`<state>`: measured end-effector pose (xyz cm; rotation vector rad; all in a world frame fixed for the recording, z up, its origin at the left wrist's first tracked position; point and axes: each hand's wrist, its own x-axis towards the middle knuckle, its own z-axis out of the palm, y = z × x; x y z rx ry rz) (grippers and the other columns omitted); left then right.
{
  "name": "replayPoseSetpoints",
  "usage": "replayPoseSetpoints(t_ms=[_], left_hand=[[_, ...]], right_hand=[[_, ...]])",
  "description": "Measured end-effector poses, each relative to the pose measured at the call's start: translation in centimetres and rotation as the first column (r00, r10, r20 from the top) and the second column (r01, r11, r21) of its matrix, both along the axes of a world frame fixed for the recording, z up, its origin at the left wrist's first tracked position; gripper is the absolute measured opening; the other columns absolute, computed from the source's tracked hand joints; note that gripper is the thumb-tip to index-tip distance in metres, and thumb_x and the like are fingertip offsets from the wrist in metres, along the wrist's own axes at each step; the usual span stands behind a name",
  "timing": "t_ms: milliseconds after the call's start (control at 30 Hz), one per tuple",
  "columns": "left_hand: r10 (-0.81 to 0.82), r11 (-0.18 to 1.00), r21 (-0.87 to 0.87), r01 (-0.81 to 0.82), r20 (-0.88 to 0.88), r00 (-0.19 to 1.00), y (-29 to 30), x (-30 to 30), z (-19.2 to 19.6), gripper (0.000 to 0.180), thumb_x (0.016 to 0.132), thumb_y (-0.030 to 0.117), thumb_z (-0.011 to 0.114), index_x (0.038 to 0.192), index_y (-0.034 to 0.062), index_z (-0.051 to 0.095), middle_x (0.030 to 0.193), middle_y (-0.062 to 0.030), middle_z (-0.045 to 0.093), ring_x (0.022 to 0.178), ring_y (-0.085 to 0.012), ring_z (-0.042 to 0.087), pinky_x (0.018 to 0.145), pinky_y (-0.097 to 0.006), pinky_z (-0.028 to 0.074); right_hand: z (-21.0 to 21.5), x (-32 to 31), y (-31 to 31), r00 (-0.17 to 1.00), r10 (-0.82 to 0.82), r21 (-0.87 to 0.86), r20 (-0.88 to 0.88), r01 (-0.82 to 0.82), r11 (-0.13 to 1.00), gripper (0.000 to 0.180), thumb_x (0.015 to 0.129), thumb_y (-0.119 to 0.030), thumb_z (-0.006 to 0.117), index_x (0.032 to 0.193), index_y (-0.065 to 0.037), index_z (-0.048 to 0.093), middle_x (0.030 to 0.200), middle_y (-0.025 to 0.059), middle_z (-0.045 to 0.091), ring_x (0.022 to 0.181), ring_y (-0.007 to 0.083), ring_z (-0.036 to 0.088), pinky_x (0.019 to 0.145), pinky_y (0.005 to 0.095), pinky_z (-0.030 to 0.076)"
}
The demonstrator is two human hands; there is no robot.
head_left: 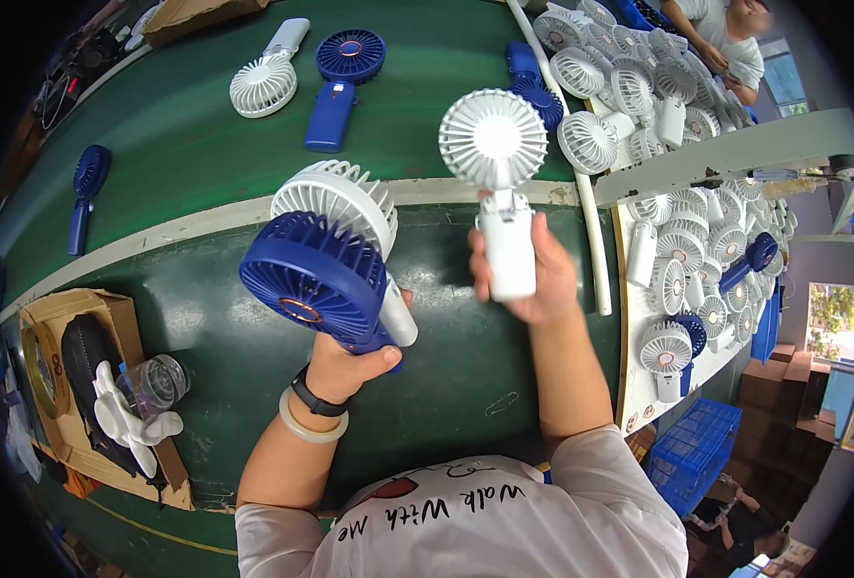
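My left hand is closed round the handles of two handheld fans at once, a blue fan in front and a white fan behind it. Both fan heads point up and to the left. In my right hand is another white fan, held upright by its handle, its round cage above my fingers. The dark green table lies below both hands. Part of the left fingers is hidden behind the handles.
On the green belt lie white and blue fans. Heaps of white fans cover the white side table at right. A cardboard box at left holds a clear cup. Another person is at far right.
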<state>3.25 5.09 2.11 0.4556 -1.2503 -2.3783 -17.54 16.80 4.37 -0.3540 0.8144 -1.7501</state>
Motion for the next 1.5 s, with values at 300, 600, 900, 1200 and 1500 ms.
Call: replayPoseSetpoints(t_ms=[300, 600, 900, 1200, 1500], left_hand=[[0.031, 0.993, 0.112, -0.029, -0.017, 0.999, 0.0, 0.1, -0.1, 0.08, 0.063, 0.021, 0.078, 0.127, -0.0009, 0.036, 0.115, -0.0114, 0.048, 0.106, -0.0264, 0.054, 0.088, -0.039, 0.048], [0.101, 0.991, 0.084, -0.102, 0.018, 0.995, 0.1, 0.1, 0.4, 0.079, 0.063, 0.017, 0.077, 0.128, 0.0005, 0.036, 0.12, -0.012, 0.044, 0.111, -0.0273, 0.052, 0.091, -0.04, 0.047], [0.023, 0.989, 0.145, -0.009, -0.092, 0.995, -0.2, 0.0, -0.3, 0.083, 0.065, 0.01, 0.077, 0.134, 0.0063, 0.031, 0.125, -0.0131, 0.042, 0.117, -0.0293, 0.048, 0.096, -0.045, 0.043], [-0.023, 1.0, -0.001, 0.023, -0.065, 0.998, -0.2, 0.3, -1.3, 0.083, 0.066, 0.015, 0.077, 0.134, 0.0051, 0.03, 0.126, -0.0131, 0.04, 0.118, -0.0268, 0.045, 0.097, -0.045, 0.041], [-0.211, 0.951, -0.24, 0.195, -0.044, 0.976, 0.4, 1.2, -0.8, 0.069, 0.074, 0.033, 0.076, 0.127, 0.0048, 0.044, 0.124, -0.0086, 0.049, 0.113, -0.0206, 0.047, 0.097, -0.037, 0.038]], right_hand=[[-1.0, 2.5, -1.0, 0.935, 0.192, -0.254, 0.299, -0.116, 0.96, 0.061, 0.095, -0.052, 0.026, 0.132, -0.004, 0.036, 0.102, 0.0164, 0.054, 0.069, 0.0244, 0.054, 0.058, 0.0353, 0.046], [-1.1, 2.9, -1.1, 0.996, 0.024, 0.134, -0.087, -0.012, 0.991, 0.046, 0.085, -0.016, 0.06, 0.124, -0.002, 0.04, 0.101, 0.013, 0.057, 0.087, 0.0256, 0.062, 0.073, 0.0395, 0.054], [-1.8, 3.2, -1.4, 0.952, -0.067, 0.139, -0.297, 0.113, 0.984, 0.044, 0.084, -0.012, 0.06, 0.123, -0.002, 0.042, 0.107, 0.0158, 0.06, 0.096, 0.0258, 0.062, 0.082, 0.0381, 0.051], [-1.8, 3.5, -1.6, 0.947, -0.04, 0.167, -0.32, 0.098, 0.981, 0.047, 0.085, -0.014, 0.061, 0.127, -0.001, 0.043, 0.114, 0.0117, 0.058, 0.105, 0.0218, 0.057, 0.091, 0.0349, 0.045], [-0.4, 8.5, -0.7, 0.314, 0.117, 0.114, -0.942, -0.027, 0.993, 0.121, 0.053, -0.042, 0.085, 0.139, -0.002, 0.01, 0.138, 0.027, 0.021, 0.132, 0.0428, 0.021, 0.104, 0.0507, 0.026]])
